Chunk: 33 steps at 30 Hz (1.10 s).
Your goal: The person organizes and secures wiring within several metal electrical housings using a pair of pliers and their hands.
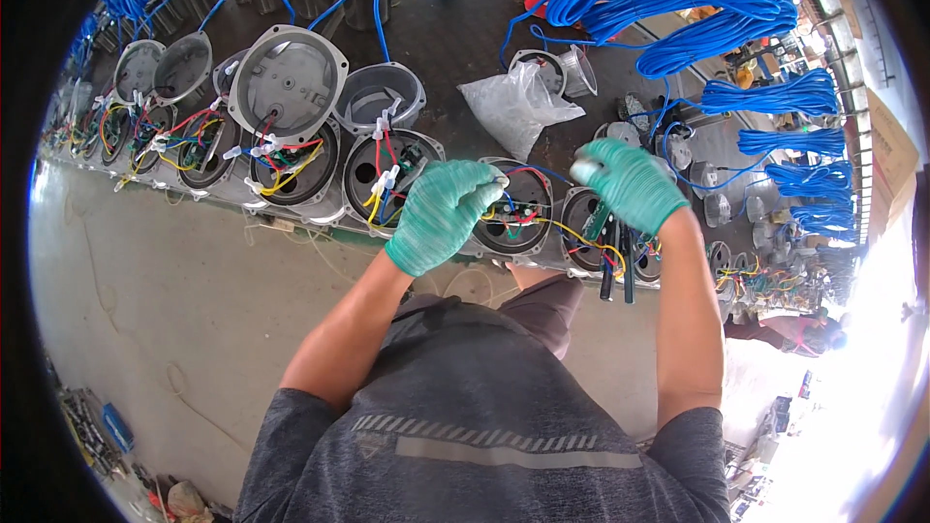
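- Dark desk [441, 44] carries the whole row of work, with bundled blue cables [697, 15] along its back and right
- Row of round grey housings along the near edge, all open as far as they show; covers appear yet to be fitted
- Large grey cover [289, 82] leans open on a housing left of the hands, bare inside except for a lead at its lower edge
- Grey cup-shaped cover [381, 97] stands open behind the next housing [392, 160], which holds a green board and coloured wires
- Housing between the hands [496, 234], at the near edge, is the one being worked on; it contains a green board with red, blue and yellow wires, and its wiring looks unfinished
- Clear bag [521, 111] behind it holds many small whitish pieces, too blurred to name
- Left hand [446, 213] is closed, thumb and finger pinching what looks like a thin wire [509, 199]
- Right hand [632, 184] is raised with fingers bent and blurred; cannot tell whether it grips anything
- White connectors [386, 179] already join wires at several housings leftward, so those joints seem done; none shows clearly at the middle one
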Available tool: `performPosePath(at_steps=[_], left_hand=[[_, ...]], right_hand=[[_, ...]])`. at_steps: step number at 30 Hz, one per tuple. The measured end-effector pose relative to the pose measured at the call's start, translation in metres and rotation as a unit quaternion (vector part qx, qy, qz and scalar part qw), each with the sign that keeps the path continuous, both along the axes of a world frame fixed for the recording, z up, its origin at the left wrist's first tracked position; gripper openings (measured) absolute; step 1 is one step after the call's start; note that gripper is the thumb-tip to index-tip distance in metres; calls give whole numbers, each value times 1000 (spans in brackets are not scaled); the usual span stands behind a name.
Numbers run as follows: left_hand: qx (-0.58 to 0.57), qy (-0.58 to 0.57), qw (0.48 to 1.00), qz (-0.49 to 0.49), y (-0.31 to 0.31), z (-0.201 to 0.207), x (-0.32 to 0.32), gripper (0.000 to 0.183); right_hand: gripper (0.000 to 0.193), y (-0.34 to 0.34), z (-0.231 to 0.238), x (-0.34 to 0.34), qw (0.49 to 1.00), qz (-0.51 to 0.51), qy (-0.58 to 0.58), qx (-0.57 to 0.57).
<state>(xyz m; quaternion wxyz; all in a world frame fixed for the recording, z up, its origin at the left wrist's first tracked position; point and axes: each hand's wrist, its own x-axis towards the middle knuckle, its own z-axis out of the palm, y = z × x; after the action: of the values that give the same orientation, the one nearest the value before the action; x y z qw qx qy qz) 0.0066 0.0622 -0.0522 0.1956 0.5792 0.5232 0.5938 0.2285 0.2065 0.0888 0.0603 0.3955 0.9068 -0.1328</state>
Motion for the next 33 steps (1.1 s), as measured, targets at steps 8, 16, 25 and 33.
performPosePath(at_steps=[8,16,25,33], left_hand=[[-13,29,999,-8,2,-4,-1,17],[-23,-9,999,-30,1,4,0,30],[-10,13,998,-57,-1,3,-8,16],[22,57,997,-41,1,0,-8,16]], right_hand=[[29,-12,-37,-7,997,-28,71,19],[25,-43,-11,-49,967,237,86,29],[20,-64,-7,-55,972,172,94,128],[22,-58,-13,-53,916,290,109,255]])
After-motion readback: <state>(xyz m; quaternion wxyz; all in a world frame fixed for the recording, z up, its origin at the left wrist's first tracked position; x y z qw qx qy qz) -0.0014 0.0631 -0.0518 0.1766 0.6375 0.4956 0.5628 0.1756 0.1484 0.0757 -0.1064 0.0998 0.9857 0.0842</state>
